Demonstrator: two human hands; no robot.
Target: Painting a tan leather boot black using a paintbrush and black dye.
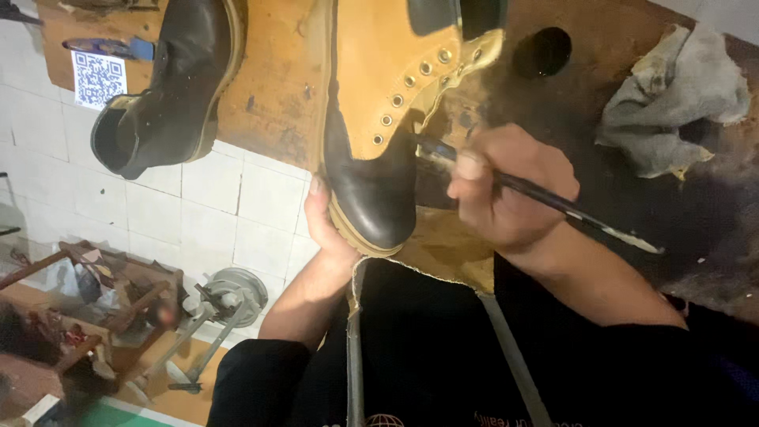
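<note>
Your left hand (326, 225) grips the tan boot (379, 119) from below, fingers curled shut around its dark toe end, with the thumb lying along the sole edge. The boot lies across the front edge of the desk (277, 87), its dark toe sticking out over that edge toward you and its eyelet row facing up. Your right hand (506, 186) is closed around a thin dark brush (545, 198), pinched like a pen between thumb and fingers; the brush tip rests at the seam where the tan upper meets the dark toe, just below the eyelets, and its long handle runs back over your hand and out to the right. Whether the bristles press the leather or only graze it is too blurred to tell. A second boot (170, 87), dark brown all over, lies on the desk to the left, well apart from the one in your hands, with its opening turned toward the tiled floor (213, 213). A crumpled grey rag (672, 99) sits on the desk at the far right, and a small round black lid (541, 51) lies between the rag and the tan boot's laces. A dark apron (427, 348) covers your lap under both forearms. Wooden and metal tools (142, 308) are scattered on the floor to the lower left.
</note>
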